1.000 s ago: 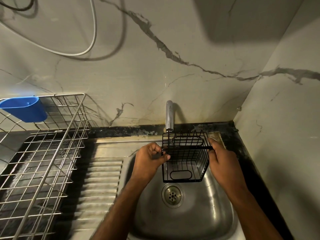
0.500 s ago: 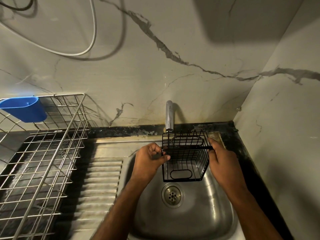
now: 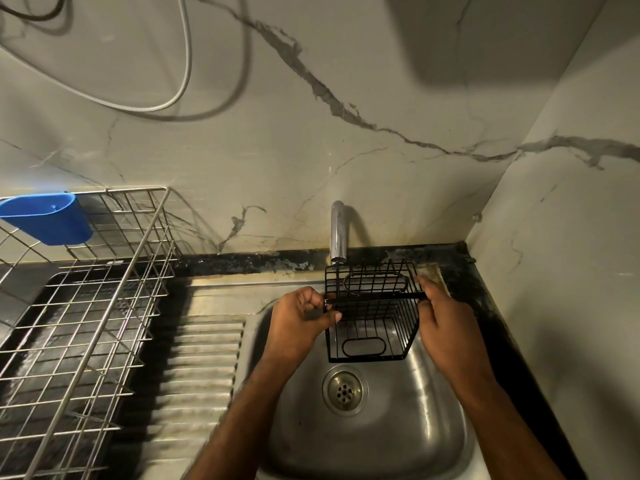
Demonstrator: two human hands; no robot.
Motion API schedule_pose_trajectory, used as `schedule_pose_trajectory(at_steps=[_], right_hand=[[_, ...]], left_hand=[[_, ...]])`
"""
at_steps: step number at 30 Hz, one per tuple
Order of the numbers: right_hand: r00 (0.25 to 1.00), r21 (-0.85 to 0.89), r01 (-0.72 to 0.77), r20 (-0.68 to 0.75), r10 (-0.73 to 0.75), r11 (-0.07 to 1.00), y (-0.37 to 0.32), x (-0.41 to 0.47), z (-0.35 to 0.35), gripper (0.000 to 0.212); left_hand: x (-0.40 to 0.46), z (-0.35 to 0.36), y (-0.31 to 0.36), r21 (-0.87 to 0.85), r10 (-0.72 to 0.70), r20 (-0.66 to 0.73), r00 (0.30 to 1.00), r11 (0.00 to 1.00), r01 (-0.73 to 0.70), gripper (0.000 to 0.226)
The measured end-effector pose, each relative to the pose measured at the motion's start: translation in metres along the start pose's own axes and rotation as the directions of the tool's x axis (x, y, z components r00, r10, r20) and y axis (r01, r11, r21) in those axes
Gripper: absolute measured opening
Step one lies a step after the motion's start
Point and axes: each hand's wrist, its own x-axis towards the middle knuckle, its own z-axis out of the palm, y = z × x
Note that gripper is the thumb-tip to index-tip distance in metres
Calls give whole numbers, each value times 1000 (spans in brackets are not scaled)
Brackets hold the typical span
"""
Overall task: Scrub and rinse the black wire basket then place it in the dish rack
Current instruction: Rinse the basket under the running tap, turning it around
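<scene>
The black wire basket (image 3: 372, 313) hangs over the steel sink (image 3: 408, 455), tipped so its open side faces me, right under the chrome tap (image 3: 337, 233). My left hand (image 3: 299, 320) pinches the basket's left rim with curled fingers. My right hand (image 3: 446, 323) holds the right side, its fingers wrapped round the rim. A pale sponge (image 3: 433, 275) lies on the counter just behind my right hand. No water is seen running from the tap. The wire dish rack (image 3: 86, 327) stands at the left.
A blue plastic cup holder (image 3: 48, 221) hangs on the dish rack's back rim. The ribbed steel drainboard (image 3: 201, 368) lies between rack and sink. The drain (image 3: 343, 389) sits below the basket. Marble walls close in behind and on the right; a white cable (image 3: 187, 64) hangs above.
</scene>
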Motion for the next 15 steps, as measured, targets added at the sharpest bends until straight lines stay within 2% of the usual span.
schedule_pose_trajectory(at_steps=[15], right_hand=[[999, 14, -47, 9, 47, 999, -7, -3, -8, 43]], left_hand=[[-1, 5, 5, 19, -21, 32, 999, 1000, 20, 32]])
